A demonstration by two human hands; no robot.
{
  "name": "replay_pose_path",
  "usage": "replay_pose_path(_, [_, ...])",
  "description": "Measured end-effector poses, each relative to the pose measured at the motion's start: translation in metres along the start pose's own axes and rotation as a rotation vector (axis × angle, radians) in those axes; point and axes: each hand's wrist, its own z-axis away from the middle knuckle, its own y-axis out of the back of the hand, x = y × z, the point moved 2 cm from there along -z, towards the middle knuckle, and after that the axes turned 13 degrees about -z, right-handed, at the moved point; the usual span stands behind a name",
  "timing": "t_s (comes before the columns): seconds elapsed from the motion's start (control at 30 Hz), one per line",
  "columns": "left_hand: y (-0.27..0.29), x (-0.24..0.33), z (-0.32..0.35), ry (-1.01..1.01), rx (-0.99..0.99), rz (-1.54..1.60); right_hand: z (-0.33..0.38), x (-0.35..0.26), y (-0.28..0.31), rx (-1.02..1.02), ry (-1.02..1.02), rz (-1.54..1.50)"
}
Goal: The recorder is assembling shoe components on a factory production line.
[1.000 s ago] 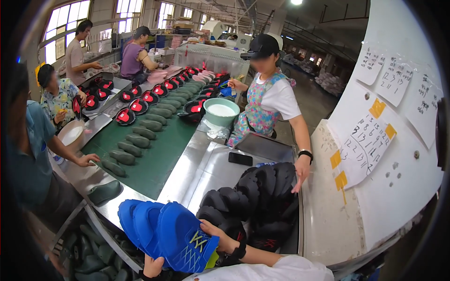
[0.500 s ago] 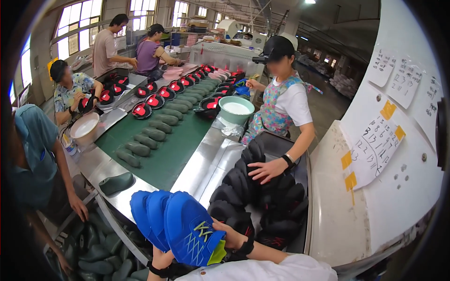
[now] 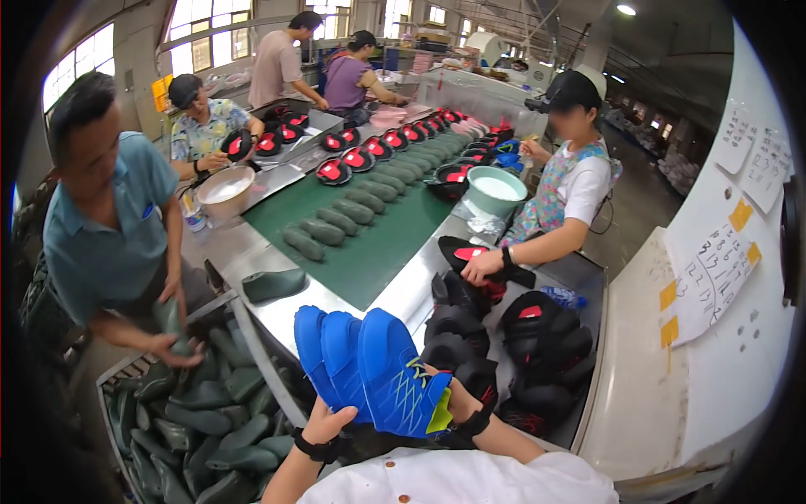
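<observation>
Three blue shoe uppers (image 3: 361, 365) are fanned out upright close in front of me. My left hand (image 3: 326, 426) grips them from below at the left, its wrist in a black strap. My right hand (image 3: 460, 401) holds the rightmost upper, which has a green zigzag pattern and a yellow-green tongue edge. Just beyond my hands lies a pile of black shoe uppers (image 3: 504, 336) with red linings in a metal tray. A person in a patterned apron across the table rests a hand (image 3: 480, 267) on one black upper.
A green conveyor belt (image 3: 378, 244) carries rows of dark green shoe lasts (image 3: 336, 220) and black-red uppers. A bin (image 3: 197, 416) of green lasts sits lower left, where a person in a teal shirt reaches in. Two basins (image 3: 495, 189) stand on the line. A white wall with papers is at right.
The view has shifted left, bringing the bin of lasts and the teal-shirted person into sight. The blue uppers sit higher and more central. The aproned person's hand moved from the tray's edge onto a black upper.
</observation>
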Motion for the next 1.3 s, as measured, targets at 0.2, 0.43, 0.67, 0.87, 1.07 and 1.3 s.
replay_pose_path(0.2, [0.010, 0.017, 0.044, -0.006, -0.018, -0.114, 0.002, 0.042, -0.007, 0.011, -0.060, 0.018])
replay_pose_path(0.43, [0.035, 0.007, 0.077, -0.095, 0.236, -0.076, 0.019, 0.080, -0.020, -0.115, -0.062, -0.103])
replay_pose_path(0.67, [0.028, -0.002, 0.099, -0.156, 0.212, -0.058, 0.027, 0.114, 0.019, 0.075, 0.160, -0.042])
replay_pose_path(0.87, [0.031, -0.028, 0.107, -0.051, 0.173, -0.031, 0.033, 0.124, 0.043, 0.017, 0.141, -0.054])
replay_pose_path(1.07, [0.026, -0.033, 0.107, -0.037, 0.167, -0.198, -0.011, 0.134, 0.081, -0.060, -0.103, -0.069])
replay_pose_path(1.3, [0.033, -0.028, 0.138, -0.064, 0.148, -0.240, -0.025, 0.199, 0.122, 0.024, -0.105, -0.102])
